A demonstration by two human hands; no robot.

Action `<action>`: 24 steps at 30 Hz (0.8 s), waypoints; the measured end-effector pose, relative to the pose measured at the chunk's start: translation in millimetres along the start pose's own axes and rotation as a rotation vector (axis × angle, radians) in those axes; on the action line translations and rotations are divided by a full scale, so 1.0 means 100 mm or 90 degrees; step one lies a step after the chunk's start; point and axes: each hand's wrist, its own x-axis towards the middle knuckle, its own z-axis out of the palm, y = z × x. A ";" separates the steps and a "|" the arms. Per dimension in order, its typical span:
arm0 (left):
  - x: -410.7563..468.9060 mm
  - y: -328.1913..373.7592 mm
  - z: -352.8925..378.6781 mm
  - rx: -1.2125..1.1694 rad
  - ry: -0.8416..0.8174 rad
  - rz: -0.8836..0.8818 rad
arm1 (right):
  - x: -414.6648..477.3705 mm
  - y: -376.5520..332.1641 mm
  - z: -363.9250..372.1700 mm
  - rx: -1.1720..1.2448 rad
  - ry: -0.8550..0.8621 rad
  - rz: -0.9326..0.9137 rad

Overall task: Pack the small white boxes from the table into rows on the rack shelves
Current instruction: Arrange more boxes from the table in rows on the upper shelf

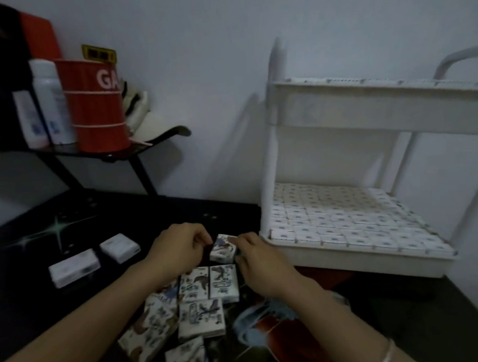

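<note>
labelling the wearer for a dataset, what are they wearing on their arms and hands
Both forearms are bare, no sleeves in view. The right hand has a thin silvery bracelet at its wrist. The left hand and wrist carry nothing; no gloves or watch show.

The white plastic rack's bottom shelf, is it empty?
No, the white plastic rack's bottom shelf is packed with rows of small white boxes.

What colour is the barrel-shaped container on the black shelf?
The container is red with pale bands and white letters; head view.
</note>
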 end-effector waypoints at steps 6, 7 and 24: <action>-0.05 -0.30 0.01 0.084 -0.182 0.066 | 0.47 -0.10 0.25 -0.049 -0.036 0.154; -0.07 -0.35 -0.01 0.079 -0.242 0.087 | 0.53 -0.10 0.25 -0.061 -0.070 0.168; -0.15 -0.37 -0.02 -0.061 -0.261 0.078 | 0.34 -0.08 0.00 -0.093 0.010 0.036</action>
